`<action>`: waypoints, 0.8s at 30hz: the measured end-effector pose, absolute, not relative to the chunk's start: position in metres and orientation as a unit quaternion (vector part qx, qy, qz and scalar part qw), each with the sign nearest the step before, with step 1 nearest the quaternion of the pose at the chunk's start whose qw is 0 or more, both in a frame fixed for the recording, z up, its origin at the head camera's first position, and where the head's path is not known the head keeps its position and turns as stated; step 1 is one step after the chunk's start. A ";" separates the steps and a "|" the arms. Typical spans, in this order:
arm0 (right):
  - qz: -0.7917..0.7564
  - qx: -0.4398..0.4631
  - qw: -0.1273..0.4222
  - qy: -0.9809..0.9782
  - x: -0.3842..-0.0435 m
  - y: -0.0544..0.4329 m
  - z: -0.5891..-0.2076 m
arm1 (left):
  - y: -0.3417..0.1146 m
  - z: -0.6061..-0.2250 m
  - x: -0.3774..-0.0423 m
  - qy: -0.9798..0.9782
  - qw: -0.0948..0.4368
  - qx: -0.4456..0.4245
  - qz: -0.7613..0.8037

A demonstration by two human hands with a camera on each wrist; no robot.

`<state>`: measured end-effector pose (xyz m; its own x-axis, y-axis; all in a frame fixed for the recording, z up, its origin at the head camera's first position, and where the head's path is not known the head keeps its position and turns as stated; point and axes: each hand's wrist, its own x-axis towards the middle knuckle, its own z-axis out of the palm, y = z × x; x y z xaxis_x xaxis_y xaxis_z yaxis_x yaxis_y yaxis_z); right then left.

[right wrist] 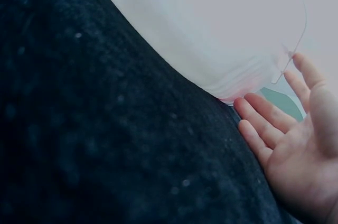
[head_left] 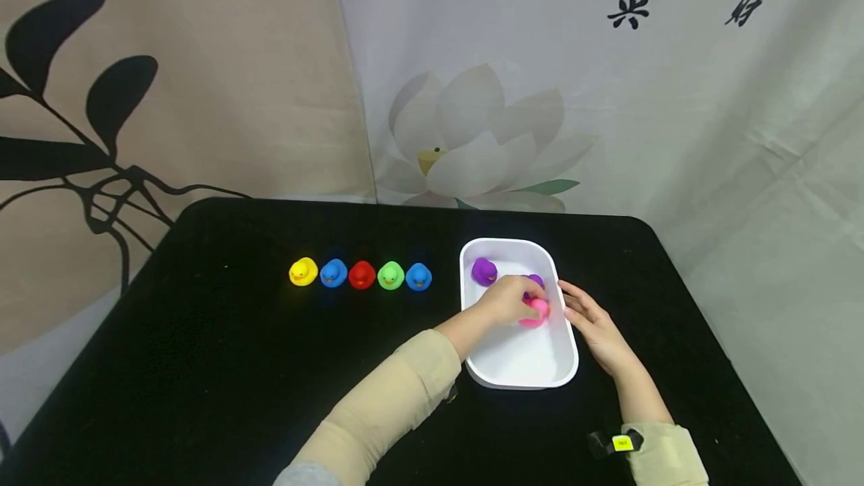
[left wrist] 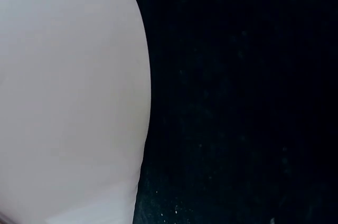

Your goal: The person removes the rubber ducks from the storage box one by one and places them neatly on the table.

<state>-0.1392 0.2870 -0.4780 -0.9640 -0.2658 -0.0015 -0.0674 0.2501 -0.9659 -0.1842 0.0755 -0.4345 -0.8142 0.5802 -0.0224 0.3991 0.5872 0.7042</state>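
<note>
From where I stand: black table (head_left: 223, 373), bearing the white tray (head_left: 523, 366). Left of the tray, a row of five ducks (head_left: 361, 275). Right hand (head_left: 604, 332), at the tray's right side: fingers loosely extended, appearing to touch it, gripping nothing. Left hand (head_left: 502, 301), over the tray: thumb and fingers pinching the pink duck (head_left: 532, 320) inside it. Two purple ducks (head_left: 483, 271) in the tray's far half, one partly hidden. Step in hand, as I judge: taking up the pink duck; next move calls for a firm pinch and a lift clear of the tray
</note>
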 end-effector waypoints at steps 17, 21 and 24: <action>-0.604 -0.106 0.079 0.786 -0.138 0.287 -0.478 | 0.062 -0.419 -0.178 0.858 0.108 0.268 0.424; -0.601 -0.110 0.075 0.788 -0.137 0.286 -0.478 | 0.058 -0.416 -0.178 0.854 0.083 0.287 0.427; -0.600 -0.111 0.075 0.789 -0.137 0.286 -0.478 | 0.055 -0.414 -0.177 0.848 0.058 0.308 0.428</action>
